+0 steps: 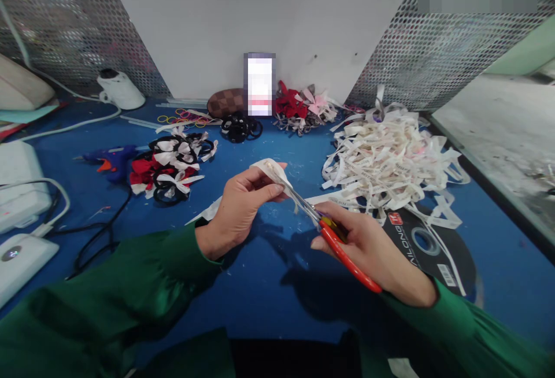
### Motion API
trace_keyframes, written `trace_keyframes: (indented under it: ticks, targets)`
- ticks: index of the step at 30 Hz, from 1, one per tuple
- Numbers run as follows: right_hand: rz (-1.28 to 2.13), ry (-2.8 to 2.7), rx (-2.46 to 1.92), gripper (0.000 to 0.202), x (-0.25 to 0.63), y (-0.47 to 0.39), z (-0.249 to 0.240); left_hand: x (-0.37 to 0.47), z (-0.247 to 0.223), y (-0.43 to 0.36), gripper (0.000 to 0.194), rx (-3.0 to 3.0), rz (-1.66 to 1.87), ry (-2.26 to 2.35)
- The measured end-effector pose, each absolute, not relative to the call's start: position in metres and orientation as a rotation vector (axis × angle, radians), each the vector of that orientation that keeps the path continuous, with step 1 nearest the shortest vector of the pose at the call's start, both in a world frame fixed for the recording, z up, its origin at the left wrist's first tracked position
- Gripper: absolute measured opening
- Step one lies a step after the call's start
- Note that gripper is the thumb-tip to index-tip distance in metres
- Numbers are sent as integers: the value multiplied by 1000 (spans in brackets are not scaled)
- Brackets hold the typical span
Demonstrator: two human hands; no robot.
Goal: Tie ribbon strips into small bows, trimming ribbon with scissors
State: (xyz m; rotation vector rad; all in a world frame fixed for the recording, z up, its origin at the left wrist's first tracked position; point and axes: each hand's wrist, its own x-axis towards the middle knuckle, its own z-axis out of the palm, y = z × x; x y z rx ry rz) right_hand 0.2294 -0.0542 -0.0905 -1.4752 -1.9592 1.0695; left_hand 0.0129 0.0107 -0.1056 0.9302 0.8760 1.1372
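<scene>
My left hand pinches a white ribbon between thumb and fingers above the blue tabletop. Part of the ribbon loops over the fingertips, and a tail shows behind the wrist. My right hand is wrapped around red-handled long-nose pliers, which have some yellow on the inner side of the grip. Their slim metal jaws reach left to the ribbon beside my left thumb. Whether the tips clamp the cloth is hard to see. Behind my right hand lies a heap of white printed ribbons.
Finished-looking bows on black hair ties lie left, near a blue glue gun. Red and pink bows sit beside a lit phone at the back. A black ribbon spool lies right. Cables and white devices occupy the left edge.
</scene>
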Motion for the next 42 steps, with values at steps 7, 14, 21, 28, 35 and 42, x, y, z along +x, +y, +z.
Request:
trace_keyframes:
  ticks: [7, 14, 21, 28, 35, 42]
  targets:
    - [1045, -1972, -1465, 40, 231, -54, -90, 13, -106, 11, 34, 925, 1135, 869]
    - [944, -2003, -1497, 39, 233, -53, -90, 8, -102, 17, 28, 840, 1186, 797]
    - [902, -2025, -1500, 41, 233, -52, -92, 9, -100, 18, 22, 818, 1242, 861]
    - [860, -2027, -1518, 40, 232, -53, -92, 11, -100, 19, 25, 819, 1242, 885]
    - [850, -2017, -1557, 37, 230, -53, -91, 12, -101, 19, 26, 814, 1246, 896]
    - [838, -2017, -1623, 38, 229, -53, -90, 12, -100, 18, 29, 810, 1249, 905]
